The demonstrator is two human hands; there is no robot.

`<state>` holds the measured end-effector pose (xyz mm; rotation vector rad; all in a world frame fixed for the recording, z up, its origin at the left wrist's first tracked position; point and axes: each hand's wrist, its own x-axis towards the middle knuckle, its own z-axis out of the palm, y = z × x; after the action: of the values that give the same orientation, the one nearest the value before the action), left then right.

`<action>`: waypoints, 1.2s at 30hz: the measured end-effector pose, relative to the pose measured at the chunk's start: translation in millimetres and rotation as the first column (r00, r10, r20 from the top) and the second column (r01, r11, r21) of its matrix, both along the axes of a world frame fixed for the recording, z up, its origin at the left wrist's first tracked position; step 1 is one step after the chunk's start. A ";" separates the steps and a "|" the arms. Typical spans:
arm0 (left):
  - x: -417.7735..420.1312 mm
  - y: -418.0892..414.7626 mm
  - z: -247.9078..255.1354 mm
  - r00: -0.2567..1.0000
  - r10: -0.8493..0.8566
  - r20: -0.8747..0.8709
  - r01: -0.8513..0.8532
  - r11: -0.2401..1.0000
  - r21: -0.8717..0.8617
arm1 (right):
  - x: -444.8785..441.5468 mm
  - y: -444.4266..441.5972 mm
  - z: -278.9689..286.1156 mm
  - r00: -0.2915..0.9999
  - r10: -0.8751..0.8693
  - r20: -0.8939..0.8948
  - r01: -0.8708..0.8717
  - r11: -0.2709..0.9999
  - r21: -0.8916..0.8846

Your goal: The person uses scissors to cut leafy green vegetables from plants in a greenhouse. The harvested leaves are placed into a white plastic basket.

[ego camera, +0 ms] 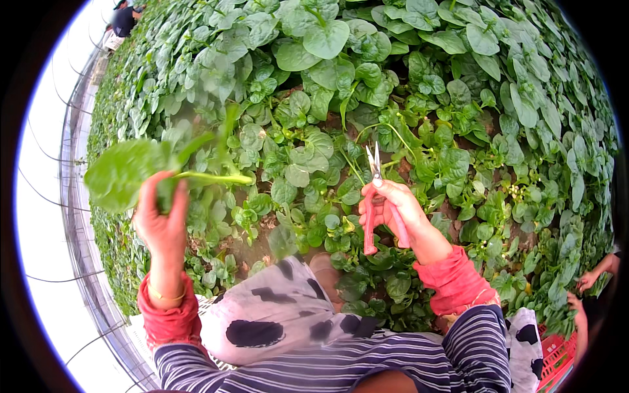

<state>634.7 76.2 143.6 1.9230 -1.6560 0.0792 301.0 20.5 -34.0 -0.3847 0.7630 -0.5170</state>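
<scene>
My left hand (pixel 164 211) grips a cut leafy green shoot (pixel 211 179) at the left, its thick pale stem pointing right and a broad leaf hanging out to the left; the leaf is blurred. To the right, my right hand (pixel 400 211) holds pruning snips (pixel 375 167) with pink-red handles, the narrow metal blades slightly apart and pointing away from me. Just beyond the blades a thin bent stem (pixel 388 125) arches over low leafy plants (pixel 304 157). Nothing is seen between the blades.
Dense leafy plants spread ahead and to both sides. At the lower right, another person's hands (pixel 580 299) hold greens beside a red plastic crate (pixel 557 356). A white crate (pixel 206 304) shows by my left forearm. A person (pixel 123 20) is far off at the upper left.
</scene>
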 end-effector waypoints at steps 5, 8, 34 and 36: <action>164.6 175.7 105.5 0.750 0.649 0.127 -0.602 0.749 -0.277 | 35.9 -8.7 -7.6 0.997 -0.055 -0.046 0.054 0.998 -0.035; 216.7 319.3 162.9 0.202 0.934 0.295 -0.871 0.309 -0.381 | 52.1 -11.7 -22.6 0.996 -0.088 -0.008 0.088 0.996 0.022; -125.9 -209.0 -139.1 0.717 -0.341 -0.607 0.578 0.779 0.245 | 60.8 -131.7 -33.6 0.885 0.023 -0.465 -0.244 0.874 -0.420; -132.6 -229.9 -167.6 0.863 -0.305 -0.403 0.448 0.830 0.331 | 44.5 -129.9 -38.0 0.897 0.006 -0.441 -0.198 0.899 -0.390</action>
<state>502.1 -153.6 -24.0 1.7110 -1.8838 -0.7821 345.5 -109.4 -72.0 -0.9719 1.0512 -0.5016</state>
